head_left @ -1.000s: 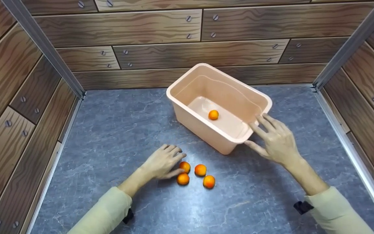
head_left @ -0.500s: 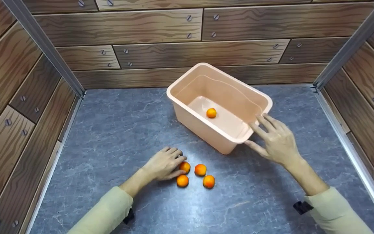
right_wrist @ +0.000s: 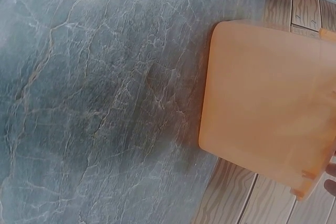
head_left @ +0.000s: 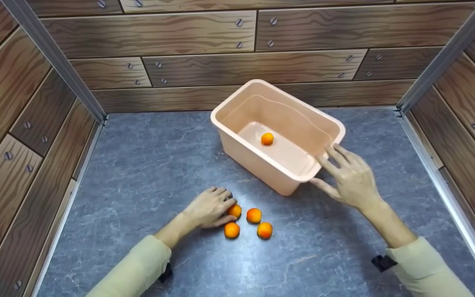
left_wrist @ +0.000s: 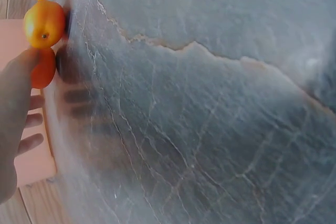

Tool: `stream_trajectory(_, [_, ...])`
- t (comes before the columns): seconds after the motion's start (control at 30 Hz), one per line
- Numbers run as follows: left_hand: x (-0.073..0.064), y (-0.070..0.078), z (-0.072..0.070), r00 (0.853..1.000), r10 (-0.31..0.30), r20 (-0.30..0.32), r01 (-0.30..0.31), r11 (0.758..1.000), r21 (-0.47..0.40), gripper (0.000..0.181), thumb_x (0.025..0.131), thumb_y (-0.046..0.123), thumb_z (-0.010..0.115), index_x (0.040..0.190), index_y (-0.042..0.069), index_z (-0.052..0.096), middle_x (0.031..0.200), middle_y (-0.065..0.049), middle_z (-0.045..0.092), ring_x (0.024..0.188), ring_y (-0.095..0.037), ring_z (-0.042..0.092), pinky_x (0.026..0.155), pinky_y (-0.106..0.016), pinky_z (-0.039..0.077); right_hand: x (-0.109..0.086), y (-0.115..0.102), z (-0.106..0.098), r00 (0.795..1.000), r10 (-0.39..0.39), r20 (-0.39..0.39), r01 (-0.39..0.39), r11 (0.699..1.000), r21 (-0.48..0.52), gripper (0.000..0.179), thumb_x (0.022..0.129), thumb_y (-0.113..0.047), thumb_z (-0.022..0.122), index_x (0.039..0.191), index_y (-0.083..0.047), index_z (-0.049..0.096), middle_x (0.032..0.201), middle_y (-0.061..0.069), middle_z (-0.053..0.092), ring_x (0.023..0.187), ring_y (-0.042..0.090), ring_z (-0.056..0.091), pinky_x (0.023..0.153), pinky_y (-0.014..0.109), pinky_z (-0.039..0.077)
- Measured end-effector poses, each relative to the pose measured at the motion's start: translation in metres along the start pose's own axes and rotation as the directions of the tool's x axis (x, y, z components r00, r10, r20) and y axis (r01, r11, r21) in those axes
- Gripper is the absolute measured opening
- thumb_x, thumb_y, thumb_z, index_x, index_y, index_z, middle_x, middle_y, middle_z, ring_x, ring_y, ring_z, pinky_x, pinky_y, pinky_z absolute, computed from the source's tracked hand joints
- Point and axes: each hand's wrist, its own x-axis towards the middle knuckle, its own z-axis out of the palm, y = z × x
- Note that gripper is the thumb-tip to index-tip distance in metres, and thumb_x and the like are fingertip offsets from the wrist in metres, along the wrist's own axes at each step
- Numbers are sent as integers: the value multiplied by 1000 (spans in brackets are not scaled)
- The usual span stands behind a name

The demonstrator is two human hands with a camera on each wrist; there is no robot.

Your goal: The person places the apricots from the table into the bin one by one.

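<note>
My left hand [head_left: 209,208] is low over the tabletop, its thumb on the near side and fingers on the far side of a small orange-red apricot-like fruit [head_left: 234,211], pinching it. In the left wrist view the thumb presses against this fruit [left_wrist: 44,72]; its far side is hidden. Three similar fruits lie close by: one nearer [head_left: 232,230] and two to the right, a farther one [head_left: 254,215] and a nearer one [head_left: 264,230]. My right hand [head_left: 353,181] holds the right end of a peach-coloured plastic tub [head_left: 258,163], fingers over its rim and thumb outside. One fruit [head_left: 267,139] lies inside.
The tub stands at an angle on a grey marble-patterned tabletop [head_left: 151,156]. Wood-patterned panels form the back wall [head_left: 200,37] and both sides, with metal edging [head_left: 447,198] along the right side.
My left fingers have closed in around the fruit. The nearest fruit has shifted slightly toward me. Inside the tub, the fruit has rolled a little away from me. The right hand stays put.
</note>
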Motion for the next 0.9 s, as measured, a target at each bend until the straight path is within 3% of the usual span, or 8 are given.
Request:
stream_trajectory(0.33, [1, -1, 2, 1000, -17, -17, 17, 1000, -24, 48, 103, 60, 56, 117, 17, 70, 113, -3, 72, 107, -22, 68, 95, -40, 58, -1, 0, -1, 1000, 13, 19, -13, 1000, 4, 77, 99, -78, 42, 133, -16, 73, 137, 21, 70, 125, 45, 67, 93, 62, 57])
stream_trajectory(0.6, [4, -3, -2, 1000, -18, -14, 17, 1000, -18, 48, 103, 61, 55, 116, 17, 69, 113, -3, 71, 106, -22, 67, 94, -40, 57, 1, 0, 0, 999, -21, -25, 20, 1000, -10, 74, 100, -75, 42, 131, -15, 74, 133, 21, 72, 120, 44, 70, 88, 62, 58])
stream_trajectory(0.9, [13, -15, -18, 990, -45, -131, 48, 999, 17, 47, 98, 59, 64, 114, 15, 71, 110, -2, 71, 103, -23, 67, 90, -39, 57, 0, 0, -1, 1000, -12, -16, 12, 1000, -3, 76, 100, -76, 42, 132, -15, 73, 134, 21, 72, 120, 45, 70, 89, 63, 57])
